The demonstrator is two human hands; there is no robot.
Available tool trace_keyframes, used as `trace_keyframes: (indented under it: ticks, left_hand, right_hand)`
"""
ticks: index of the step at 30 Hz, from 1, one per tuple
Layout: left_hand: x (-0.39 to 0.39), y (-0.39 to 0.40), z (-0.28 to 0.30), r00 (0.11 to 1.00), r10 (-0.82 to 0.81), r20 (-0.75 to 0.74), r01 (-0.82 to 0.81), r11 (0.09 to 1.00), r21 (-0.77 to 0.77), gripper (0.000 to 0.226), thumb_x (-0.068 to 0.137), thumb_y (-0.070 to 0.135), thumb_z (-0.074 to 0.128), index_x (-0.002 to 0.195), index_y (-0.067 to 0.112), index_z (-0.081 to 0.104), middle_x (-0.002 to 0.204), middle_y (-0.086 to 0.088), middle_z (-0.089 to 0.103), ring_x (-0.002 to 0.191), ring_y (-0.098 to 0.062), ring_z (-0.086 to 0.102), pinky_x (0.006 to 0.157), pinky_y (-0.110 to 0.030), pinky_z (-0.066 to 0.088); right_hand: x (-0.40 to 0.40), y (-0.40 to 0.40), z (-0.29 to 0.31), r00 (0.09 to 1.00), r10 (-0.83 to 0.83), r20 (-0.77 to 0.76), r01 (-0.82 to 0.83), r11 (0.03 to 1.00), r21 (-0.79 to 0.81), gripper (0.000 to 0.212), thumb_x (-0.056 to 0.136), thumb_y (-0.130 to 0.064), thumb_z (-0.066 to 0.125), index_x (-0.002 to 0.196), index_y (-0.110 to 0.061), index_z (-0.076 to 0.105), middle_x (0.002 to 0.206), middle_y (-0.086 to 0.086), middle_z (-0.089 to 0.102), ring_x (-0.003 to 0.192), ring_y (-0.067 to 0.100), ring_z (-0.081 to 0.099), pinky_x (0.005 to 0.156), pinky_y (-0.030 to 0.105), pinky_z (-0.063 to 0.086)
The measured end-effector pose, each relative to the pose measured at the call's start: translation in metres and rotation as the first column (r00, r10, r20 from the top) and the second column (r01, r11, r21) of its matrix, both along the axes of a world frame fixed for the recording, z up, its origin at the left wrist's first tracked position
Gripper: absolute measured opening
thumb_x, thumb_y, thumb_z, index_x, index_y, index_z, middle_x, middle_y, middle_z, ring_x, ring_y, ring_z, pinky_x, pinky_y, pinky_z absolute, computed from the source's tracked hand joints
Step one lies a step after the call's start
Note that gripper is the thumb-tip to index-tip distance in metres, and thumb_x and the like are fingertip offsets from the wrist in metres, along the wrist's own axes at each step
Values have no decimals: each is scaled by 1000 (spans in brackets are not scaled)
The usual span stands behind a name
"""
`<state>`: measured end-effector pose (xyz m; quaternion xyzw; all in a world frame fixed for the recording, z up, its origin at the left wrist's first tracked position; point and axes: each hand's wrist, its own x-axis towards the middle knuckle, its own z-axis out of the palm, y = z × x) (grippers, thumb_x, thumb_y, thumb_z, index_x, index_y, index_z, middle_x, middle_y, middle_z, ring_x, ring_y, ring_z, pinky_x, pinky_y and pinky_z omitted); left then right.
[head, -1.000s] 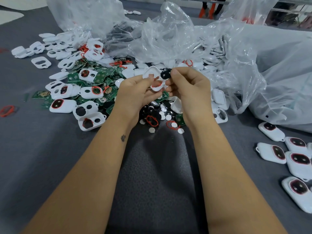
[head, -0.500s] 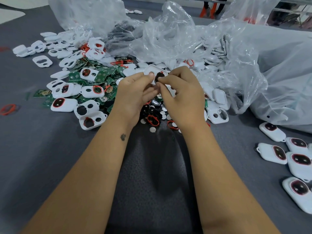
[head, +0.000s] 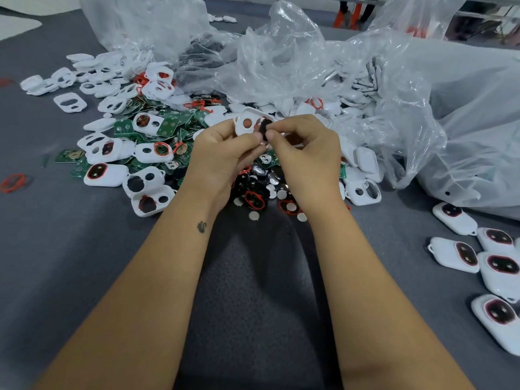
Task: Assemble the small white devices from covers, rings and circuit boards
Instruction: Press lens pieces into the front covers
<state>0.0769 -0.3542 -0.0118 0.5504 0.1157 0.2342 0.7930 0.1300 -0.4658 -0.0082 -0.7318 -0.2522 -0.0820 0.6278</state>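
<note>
White cover (head: 249, 123) with two holes, gripped by left hand (head: 222, 156); right hand (head: 306, 153) pinches black disc (head: 264, 128).

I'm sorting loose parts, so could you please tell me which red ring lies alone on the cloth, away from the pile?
The red ring at the far left edge: it lies alone on the grey cloth, while the others sit within the parts pile.

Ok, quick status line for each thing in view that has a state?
left hand: grips the white cover
right hand: pinches the black insert
white cover: held up, round hole unfilled
black insert: at the cover's larger opening, seating unclear
finished devices: closed, lying at right
plastic bags: open
</note>
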Motion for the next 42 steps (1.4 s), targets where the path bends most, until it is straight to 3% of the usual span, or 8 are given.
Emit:
trace_keyframes:
  ticks: [5, 11, 16, 21, 26, 30, 35, 42]
  left_hand:
    - [1, 0, -2, 999, -21, -34, 24, 997, 69, 15, 89, -4, 61, 87, 7, 70, 80, -4, 71, 77, -12, 68, 72, -17, 55]
    - [1, -1, -1, 999, -17, -43, 19, 998, 65, 17, 92, -2, 59, 88, 10, 71, 78, -3, 69, 75, -11, 66, 71, -19, 55]
    - [1, -1, 0, 999, 3, -49, 1, 997, 80, 20, 92, -3, 57, 87, 10, 72, 80, -2, 73, 78, -14, 69, 69, -19, 56]
    - [-1, -1, 0, 998, -6, -67, 15, 991, 134, 21, 92, 0, 58, 91, 13, 74, 85, -1, 76, 82, -12, 70, 71, -20, 56]
    - [-1, -2, 1, 999, 4, -45, 1, 995, 98, 15, 94, 9, 62, 88, 17, 74, 80, 1, 74, 75, -13, 70, 67, -20, 56]
    - [0, -2, 2, 1000, 23, -13, -22, 998, 54, 19, 95, 15, 63, 80, 18, 74, 72, 3, 72, 67, -12, 71, 67, -21, 56]
    - [0, -3, -1, 999, -40, 29, 36, 990, 136, 18, 90, -1, 62, 105, 5, 71, 95, -10, 74, 87, -18, 69, 85, -29, 57]
    - [3, -3, -4, 999, 37, 31, -42, 982, 182, 19, 92, -4, 60, 103, 9, 69, 91, -3, 77, 85, -15, 72, 76, -21, 56]
  right_hand:
    - [3, 0, 2, 996, 24, -81, -24, 1000, 11, 19, 80, -5, 72, 76, -22, 67, 86, 3, 69, 80, 23, 63, 71, 25, 50]
    - [1, -4, 4, 986, 117, -116, -107, 990, 87, 26, 84, 0, 65, 78, -25, 69, 73, -8, 66, 69, 5, 59, 67, 21, 50]
    - [0, -3, 5, 979, 125, -162, -105, 987, 124, 24, 85, 0, 65, 92, -23, 61, 76, 6, 59, 68, 22, 54, 63, 32, 49]
    - [1, -3, 6, 967, 120, -226, -105, 992, 75, 16, 87, -5, 65, 94, -19, 71, 82, 1, 70, 74, 9, 63, 69, 22, 51]
    - [3, -3, 5, 956, 109, -272, -79, 990, 118, 9, 87, -4, 66, 92, -10, 71, 84, 12, 70, 74, 17, 65, 72, 29, 55]
    - [4, -3, 5, 952, 105, -286, -74, 990, 118, 7, 88, -5, 66, 86, -12, 69, 74, 6, 66, 65, 14, 61, 69, 31, 53]
    - [4, 0, 4, 954, 94, -286, -61, 991, 121, 6, 91, -7, 63, 86, -11, 65, 69, 3, 63, 54, 6, 59, 58, 22, 51]
    - [5, 0, 3, 957, 112, -268, -91, 992, 89, 12, 89, -7, 64, 99, -8, 69, 87, 10, 71, 74, 13, 64, 74, 32, 55]
